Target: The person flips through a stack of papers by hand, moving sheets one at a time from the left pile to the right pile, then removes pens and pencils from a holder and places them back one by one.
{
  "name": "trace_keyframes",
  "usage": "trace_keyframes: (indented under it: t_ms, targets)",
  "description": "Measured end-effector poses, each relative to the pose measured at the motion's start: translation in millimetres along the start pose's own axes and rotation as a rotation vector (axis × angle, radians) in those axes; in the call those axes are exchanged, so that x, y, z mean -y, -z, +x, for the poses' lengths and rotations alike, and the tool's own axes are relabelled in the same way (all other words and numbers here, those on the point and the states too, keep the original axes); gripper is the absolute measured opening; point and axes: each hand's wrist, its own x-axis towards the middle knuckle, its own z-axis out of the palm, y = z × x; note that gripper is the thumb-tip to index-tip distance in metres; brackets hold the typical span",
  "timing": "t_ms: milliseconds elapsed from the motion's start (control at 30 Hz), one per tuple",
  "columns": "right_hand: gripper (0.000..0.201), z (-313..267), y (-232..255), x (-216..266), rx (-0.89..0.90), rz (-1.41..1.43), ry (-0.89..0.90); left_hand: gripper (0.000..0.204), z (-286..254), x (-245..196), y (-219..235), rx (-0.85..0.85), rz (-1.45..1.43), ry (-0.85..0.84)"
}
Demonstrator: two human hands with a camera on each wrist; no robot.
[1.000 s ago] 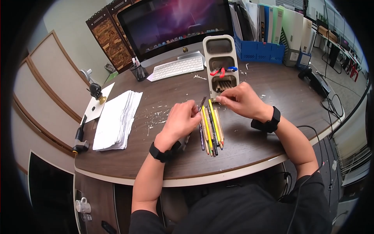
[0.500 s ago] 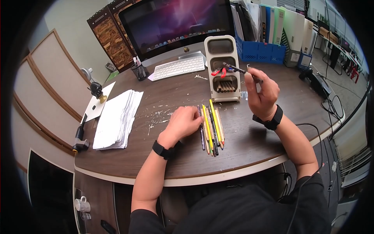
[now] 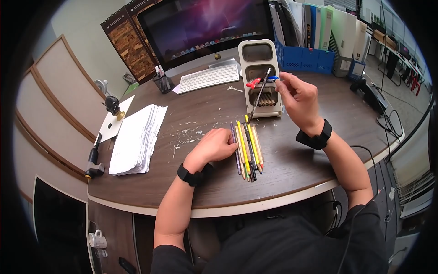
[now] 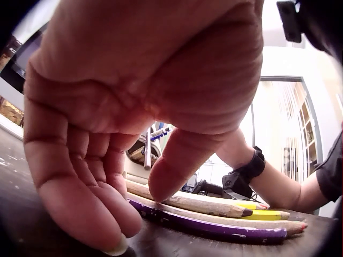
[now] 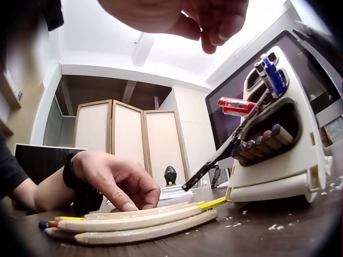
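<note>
A black speckled pencil (image 3: 260, 98) slants across the front of the cream upright holder (image 3: 242, 61), its lower end outside the holder. My right hand (image 3: 300, 100) is beside the holder, thumb and fingers apart, fingertips near a blue pen (image 3: 273, 78) and holding nothing. Red pens (image 5: 236, 106) stick out of the middle compartment; several pencils (image 5: 262, 143) lie in the bottom one. My left hand (image 3: 213, 145) rests at the left side of a bundle of pencils on the desk. Its loosely bent fingers and thumb are around the end of a purple pencil (image 4: 214, 230).
A stack of papers (image 3: 137, 141) lies left on the desk (image 3: 205, 192). Behind are a white keyboard (image 3: 207, 81), monitor (image 3: 205, 27) and mesh pen cup (image 3: 163, 85). A blue crate (image 3: 305, 61) of folders stands at back right, a desk phone (image 3: 367, 96) nearer. Pale shavings dot the desk.
My right hand carried the black pencil up from the bundle to the right of the holder, then let go; the pencil now slants across the holder. The left hand settled lower beside the bundle.
</note>
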Motion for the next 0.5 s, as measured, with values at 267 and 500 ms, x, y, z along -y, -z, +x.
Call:
trace_keyframes:
  t_ms: [267,500]
  targets:
    - [0.013,-5,-3,6,0.02,-0.004,0.123,0.025,-1,-3,-10,-0.034,0.132,0.045]
    - [0.023,-12,-4,1,0.631,-0.153,0.281,0.024,-1,-1,-15,-0.116,0.156,0.005]
